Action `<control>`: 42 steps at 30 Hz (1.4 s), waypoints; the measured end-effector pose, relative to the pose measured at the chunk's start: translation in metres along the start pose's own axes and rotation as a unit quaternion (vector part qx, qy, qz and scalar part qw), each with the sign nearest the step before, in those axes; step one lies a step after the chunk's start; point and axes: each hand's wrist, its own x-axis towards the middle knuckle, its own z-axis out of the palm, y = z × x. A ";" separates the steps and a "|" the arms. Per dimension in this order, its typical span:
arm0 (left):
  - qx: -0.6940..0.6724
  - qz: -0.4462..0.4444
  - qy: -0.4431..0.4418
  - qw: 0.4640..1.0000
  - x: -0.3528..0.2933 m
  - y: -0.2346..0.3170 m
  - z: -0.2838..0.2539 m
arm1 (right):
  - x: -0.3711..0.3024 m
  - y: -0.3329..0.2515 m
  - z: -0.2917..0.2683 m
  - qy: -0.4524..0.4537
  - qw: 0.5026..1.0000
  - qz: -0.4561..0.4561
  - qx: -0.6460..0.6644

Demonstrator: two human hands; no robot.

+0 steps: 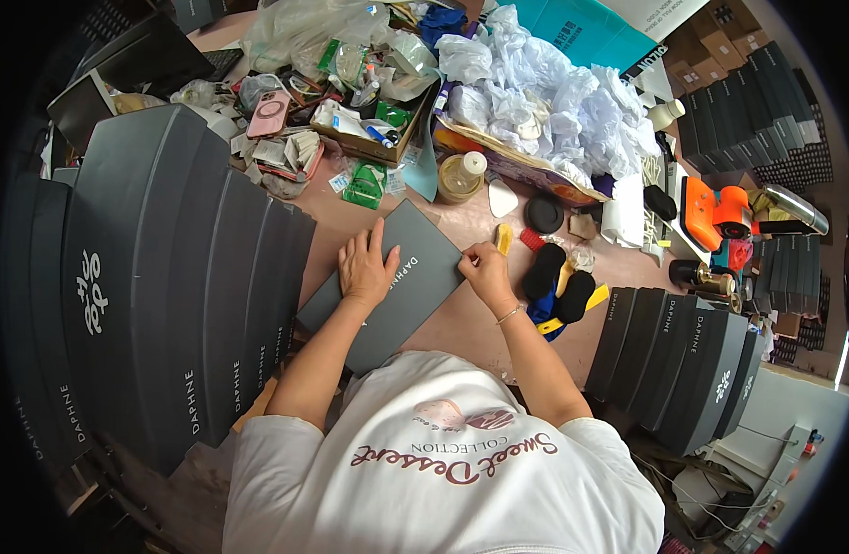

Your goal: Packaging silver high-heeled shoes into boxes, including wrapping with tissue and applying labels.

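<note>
A brown desk point(461, 323) is crowded with clutter along its far edge. Large stacks of dark grey flat boxes point(166, 277) are piled at the left edge; a smaller fanned stack point(683, 360) is set at the right edge. One dark grey flat box point(388, 282) is laid near the desk's near edge, long axis running diagonally from near-left to far-right. The left hand point(367, 270) is pressed flat on its top, fingers spread, nothing gripped. The right hand point(485, 270) is closed narrowly, pinching the box's right edge. Both hands are touching it; the left lies nearer its middle. Black and yellow pads point(558, 291) are seen just right of the right hand.
</note>
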 end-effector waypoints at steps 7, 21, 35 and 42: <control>-0.009 -0.014 -0.026 1.000 -0.003 0.000 -0.002 | -0.005 0.001 0.006 0.015 0.994 0.077 0.079; -0.003 -0.012 -0.024 1.000 -0.002 0.000 -0.001 | -0.011 0.012 -0.005 -0.068 0.903 0.277 0.322; 0.003 -0.008 -0.014 1.000 -0.001 -0.002 0.002 | -0.005 -0.007 -0.012 -0.033 0.999 0.010 0.034; 0.005 -0.005 -0.009 1.000 -0.003 -0.002 0.003 | 0.000 0.000 -0.012 -0.052 0.998 -0.021 0.002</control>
